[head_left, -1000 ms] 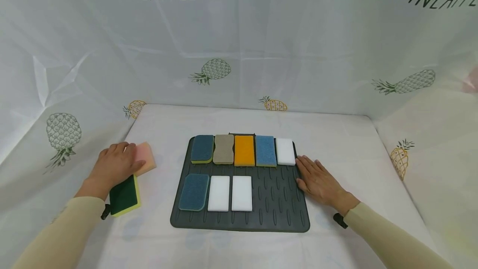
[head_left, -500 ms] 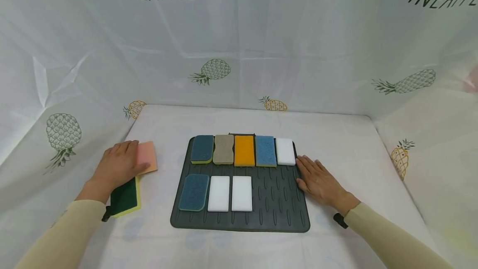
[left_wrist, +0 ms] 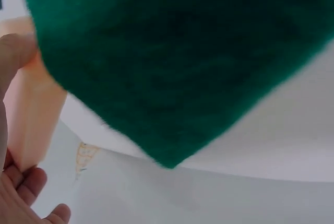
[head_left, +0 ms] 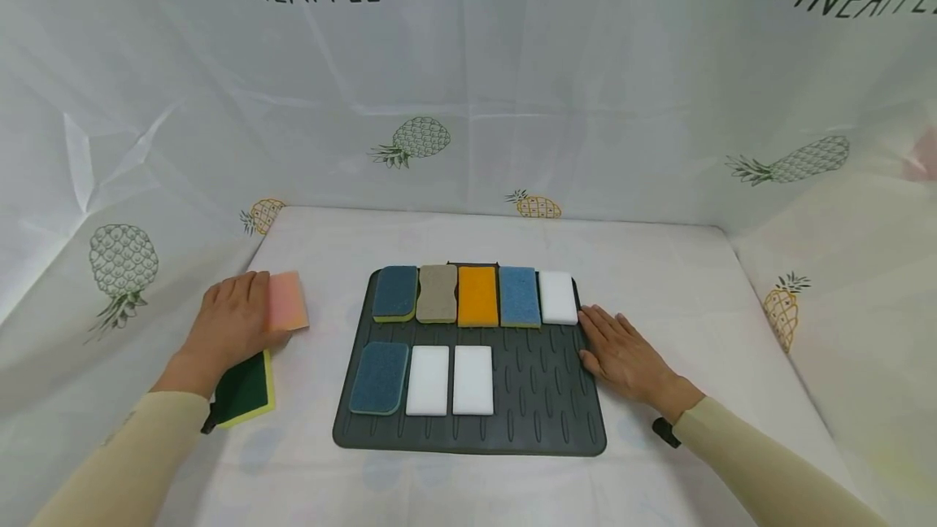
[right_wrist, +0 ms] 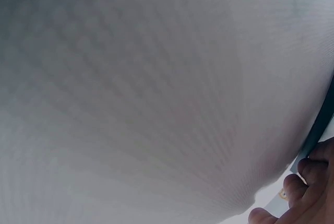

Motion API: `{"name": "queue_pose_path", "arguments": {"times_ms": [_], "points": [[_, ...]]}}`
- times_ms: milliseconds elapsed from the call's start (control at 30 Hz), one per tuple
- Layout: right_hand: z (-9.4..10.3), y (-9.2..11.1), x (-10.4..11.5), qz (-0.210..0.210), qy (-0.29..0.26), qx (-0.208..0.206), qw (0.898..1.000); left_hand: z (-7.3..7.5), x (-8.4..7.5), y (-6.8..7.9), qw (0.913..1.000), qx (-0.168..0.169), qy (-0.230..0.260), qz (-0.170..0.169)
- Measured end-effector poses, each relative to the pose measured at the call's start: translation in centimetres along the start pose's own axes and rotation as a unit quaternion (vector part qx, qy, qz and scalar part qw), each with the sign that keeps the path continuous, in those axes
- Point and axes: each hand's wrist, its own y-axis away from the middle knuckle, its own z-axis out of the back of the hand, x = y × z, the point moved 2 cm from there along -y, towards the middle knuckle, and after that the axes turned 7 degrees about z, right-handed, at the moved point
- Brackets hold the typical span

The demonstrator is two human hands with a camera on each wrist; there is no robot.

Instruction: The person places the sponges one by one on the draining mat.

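At the left of the head view my left hand (head_left: 228,322) pinches a pink sponge (head_left: 287,302), thumb on the near end and fingers at the far end. The left wrist view shows the thumb and curled fingertips on opposite ends of this pink sponge (left_wrist: 36,104). Under the palm and wrist lies a green and yellow scouring sponge (head_left: 245,389), partly hidden; its green face (left_wrist: 156,78) fills much of the left wrist view. My right hand (head_left: 625,356) lies flat, fingertips at the right edge of a dark grey ridged mat (head_left: 542,397).
On the mat's back row sit a dark blue sponge (head_left: 395,291), a beige one (head_left: 437,293), an orange one (head_left: 477,296), a light blue one (head_left: 520,296) and a white one (head_left: 559,298). In front are another dark blue sponge (head_left: 379,378) and two white ones (head_left: 428,381).
The left hand has taken hold of the pink sponge, which has turned straighter and tilted up slightly at its near end. The right hand and mat stay in place.
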Motion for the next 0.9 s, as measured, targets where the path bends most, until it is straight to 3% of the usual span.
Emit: {"name": "queue_pose_path", "arguments": {"times_ms": [133,533,900], "points": [[0.0,0.0,0.1,-0.002,0.000,0.004,1.000,0.6,-0.1,-0.8,0.9980,-0.061,0.008,-0.017],[0.0,0.0,0.1,0.002,0.007,0.011,1.000,2.7,-3.3,-2.9,0.9960,-0.080,0.008,-0.040],[0.2,-0.2,-0.1,0.009,0.019,0.013,1.000,4.0,-7.7,-4.4,0.9797,-0.163,0.017,-0.115]]}}
